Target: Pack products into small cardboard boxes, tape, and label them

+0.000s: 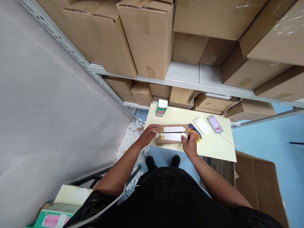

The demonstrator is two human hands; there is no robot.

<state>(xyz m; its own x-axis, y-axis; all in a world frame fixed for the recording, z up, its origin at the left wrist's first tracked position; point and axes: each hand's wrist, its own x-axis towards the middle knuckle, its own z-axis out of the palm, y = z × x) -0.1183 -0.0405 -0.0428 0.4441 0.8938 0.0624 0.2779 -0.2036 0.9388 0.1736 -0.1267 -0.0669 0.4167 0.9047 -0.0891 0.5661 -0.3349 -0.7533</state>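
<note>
A small, shallow cardboard box [163,141] lies near the front edge of the cream table. Along it runs a white pack [172,136] with shiny, clear-wrapped ends, and behind that is a second white strip [174,129]. My left hand [149,134] grips the box's left end, its fingers bent over the edge. At the other end, my right hand [190,145] pinches the white pack, thumb on top; its other fingers are partly hidden. A blue tape dispenser [192,126] with a yellow-orange roll lies just beyond my right hand.
On the cream table [213,148] stand a green-and-white carton [161,107], a white card stack [201,125] and a blurred purple object [215,124] with a cable. Shelves of cardboard boxes [144,34] rise behind. Paper strips [128,139] litter the floor at left; a large open carton [258,183] is at right.
</note>
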